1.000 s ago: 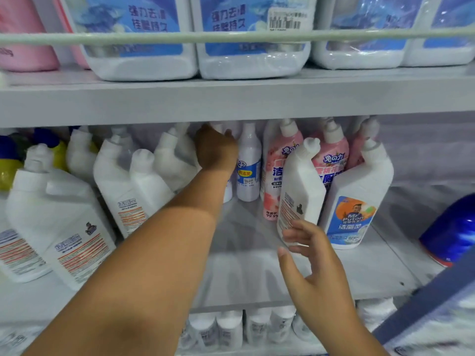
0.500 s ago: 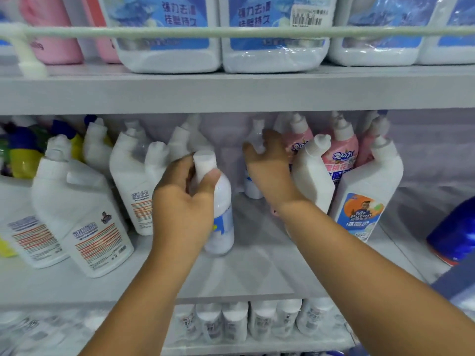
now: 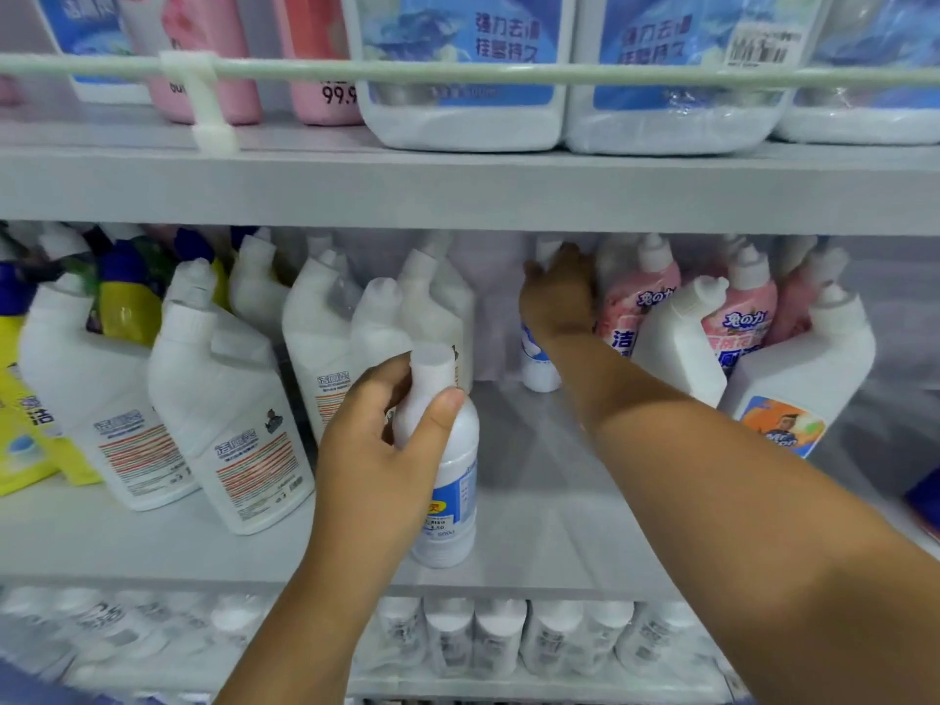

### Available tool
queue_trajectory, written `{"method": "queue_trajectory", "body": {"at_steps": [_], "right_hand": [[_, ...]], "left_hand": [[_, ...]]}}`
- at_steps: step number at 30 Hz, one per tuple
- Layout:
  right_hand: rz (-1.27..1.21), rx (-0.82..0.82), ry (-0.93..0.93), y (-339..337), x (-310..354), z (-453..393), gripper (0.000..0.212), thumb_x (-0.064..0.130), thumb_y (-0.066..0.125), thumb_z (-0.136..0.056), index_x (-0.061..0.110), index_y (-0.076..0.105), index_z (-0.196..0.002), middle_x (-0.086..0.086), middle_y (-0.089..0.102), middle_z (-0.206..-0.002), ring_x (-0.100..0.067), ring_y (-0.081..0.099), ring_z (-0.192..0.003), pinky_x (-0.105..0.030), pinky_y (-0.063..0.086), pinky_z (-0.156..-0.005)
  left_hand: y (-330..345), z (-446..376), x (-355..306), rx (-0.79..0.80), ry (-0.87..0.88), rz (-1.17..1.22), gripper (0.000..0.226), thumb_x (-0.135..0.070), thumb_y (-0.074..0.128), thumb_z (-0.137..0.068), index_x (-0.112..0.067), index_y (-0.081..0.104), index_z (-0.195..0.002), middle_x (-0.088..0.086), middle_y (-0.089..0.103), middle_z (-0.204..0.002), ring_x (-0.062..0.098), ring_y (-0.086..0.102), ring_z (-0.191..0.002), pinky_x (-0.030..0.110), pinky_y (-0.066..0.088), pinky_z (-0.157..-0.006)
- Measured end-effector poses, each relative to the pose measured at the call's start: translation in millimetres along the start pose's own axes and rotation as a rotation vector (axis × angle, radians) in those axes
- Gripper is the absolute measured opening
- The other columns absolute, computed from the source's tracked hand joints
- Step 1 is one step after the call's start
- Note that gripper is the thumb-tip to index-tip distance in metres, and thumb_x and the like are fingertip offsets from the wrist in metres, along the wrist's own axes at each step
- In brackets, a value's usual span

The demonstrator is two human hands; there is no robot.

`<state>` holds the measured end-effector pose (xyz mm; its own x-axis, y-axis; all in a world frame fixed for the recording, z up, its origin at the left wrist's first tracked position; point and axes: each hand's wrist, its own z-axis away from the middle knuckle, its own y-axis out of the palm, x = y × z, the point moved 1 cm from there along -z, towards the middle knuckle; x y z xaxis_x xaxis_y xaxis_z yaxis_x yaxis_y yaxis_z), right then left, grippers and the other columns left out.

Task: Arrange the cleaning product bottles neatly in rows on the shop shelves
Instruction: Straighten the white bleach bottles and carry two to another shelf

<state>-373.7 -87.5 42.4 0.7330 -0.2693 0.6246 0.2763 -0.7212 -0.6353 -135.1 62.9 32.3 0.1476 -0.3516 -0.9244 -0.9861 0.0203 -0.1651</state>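
Note:
My left hand (image 3: 379,440) grips the neck of a slim white bottle (image 3: 450,496) with a blue label, standing near the front edge of the middle shelf (image 3: 534,506). My right hand (image 3: 559,297) reaches to the back of the same shelf and holds a second slim white bottle (image 3: 536,363), most of it hidden behind the hand. Angled-neck white toilet-cleaner bottles (image 3: 234,424) stand in rows to the left. Pink bottles (image 3: 737,318) and white bottles (image 3: 798,394) stand to the right.
Large blue-labelled jugs (image 3: 463,68) and pink bottles (image 3: 203,53) fill the upper shelf behind a rail (image 3: 508,71). Yellow bottles (image 3: 20,424) sit at far left. Shrink-wrapped white bottles (image 3: 498,638) line the lower shelf. A blue object (image 3: 923,501) shows at the right edge.
My left hand pulled the slim white bottle from the back to the shelf's front. My right hand left the white bottle at right and reached to the back onto the second slim bottle.

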Motion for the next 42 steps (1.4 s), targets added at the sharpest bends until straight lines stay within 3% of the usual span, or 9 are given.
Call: {"method": "queue_trajectory", "body": {"at_steps": [7,10,17,21,26,30,33,37,42], "right_hand": [[-0.507,0.028,-0.107,-78,-5,62,0.008,0.016,0.062,-0.093,0.016,0.055,-0.097,-0.003,0.057,-0.086,-0.011,0.049,-0.076,-0.020,0.036,-0.072],[-0.541,0.101,-0.119,-123,-14,109,0.016,0.013,0.063,-0.096,0.025,0.055,-0.089,0.013,0.053,-0.072,0.001,0.050,-0.066,-0.010,0.037,-0.065],[-0.542,0.252,-0.067,-153,-48,154,0.011,0.021,0.062,-0.096,0.029,0.060,-0.103,0.029,0.064,-0.079,0.010,0.059,-0.078,-0.005,0.041,-0.068],[-0.622,0.308,-0.037,-150,-59,155,0.021,0.027,0.064,-0.095,0.040,0.059,-0.111,0.021,0.069,-0.100,0.009,0.064,-0.095,-0.004,0.045,-0.075],[-0.660,0.530,0.048,-116,-93,181,0.061,0.031,0.082,-0.078,0.038,0.054,-0.131,0.027,0.066,-0.119,0.007,0.064,-0.108,-0.014,0.053,-0.090],[-0.694,0.602,0.051,-109,-111,190,0.059,0.014,0.088,-0.072,0.034,0.062,-0.121,0.021,0.071,-0.114,0.004,0.068,-0.102,-0.022,0.057,-0.089],[-0.757,0.740,0.020,-102,-104,205,0.066,0.017,0.088,-0.068,0.036,0.061,-0.126,0.018,0.070,-0.121,-0.002,0.068,-0.107,-0.021,0.056,-0.090],[-0.808,0.910,-0.031,-91,-66,245,0.066,0.012,0.088,-0.070,0.037,0.062,-0.125,0.018,0.071,-0.119,-0.005,0.069,-0.108,-0.026,0.058,-0.090],[-0.817,1.056,-0.054,-86,-3,308,0.066,0.016,0.089,-0.070,0.038,0.062,-0.126,0.016,0.073,-0.117,-0.006,0.069,-0.109,-0.035,0.055,-0.098]], "left_hand": [[1,2,5,-0.016,0.057,-0.025,0.019,-0.054,0.068,-0.081,-0.063,0.061,-0.097,-0.023,0.071,-0.105,0.006,0.069,-0.101,0.041,0.058,-0.087],[2,2,11,0.024,0.064,-0.077,0.026,-0.063,0.062,-0.076,-0.070,0.056,-0.100,-0.025,0.070,-0.106,0.003,0.068,-0.100,0.036,0.058,-0.084],[10,26,43,0.138,-0.090,-0.054,0.088,-0.057,0.089,-0.061,-0.063,0.038,-0.132,-0.032,0.059,-0.128,-0.002,0.063,-0.116,0.031,0.053,-0.094],[18,39,59,0.066,-0.187,-0.031,0.074,-0.036,0.089,-0.064,-0.051,0.051,-0.125,-0.029,0.068,-0.118,0.001,0.068,-0.108,0.035,0.056,-0.095],[23,53,47,-0.057,-0.220,-0.019,0.067,-0.011,0.090,-0.071,-0.043,0.058,-0.121,-0.028,0.071,-0.109,-0.003,0.069,-0.100,0.017,0.057,-0.082],[11,91,36,-0.188,-0.308,0.007,0.068,-0.013,0.091,-0.067,-0.044,0.060,-0.119,-0.025,0.073,-0.109,0.000,0.070,-0.101,0.026,0.058,-0.086],[-11,130,28,-0.362,-0.363,0.034,0.070,-0.021,0.088,-0.057,-0.039,0.062,-0.119,-0.022,0.075,-0.109,-0.001,0.072,-0.098,0.018,0.059,-0.078],[-61,181,18,-0.510,-0.414,-0.029,0.055,0.000,0.085,-0.073,-0.033,0.065,-0.113,-0.020,0.077,-0.096,0.001,0.074,-0.086,0.013,0.056,-0.064],[-146,229,15,-0.652,-0.401,-0.096,0.060,-0.009,0.087,-0.073,-0.040,0.064,-0.119,-0.020,0.077,-0.103,0.001,0.073,-0.090,0.012,0.056,-0.066]]}}
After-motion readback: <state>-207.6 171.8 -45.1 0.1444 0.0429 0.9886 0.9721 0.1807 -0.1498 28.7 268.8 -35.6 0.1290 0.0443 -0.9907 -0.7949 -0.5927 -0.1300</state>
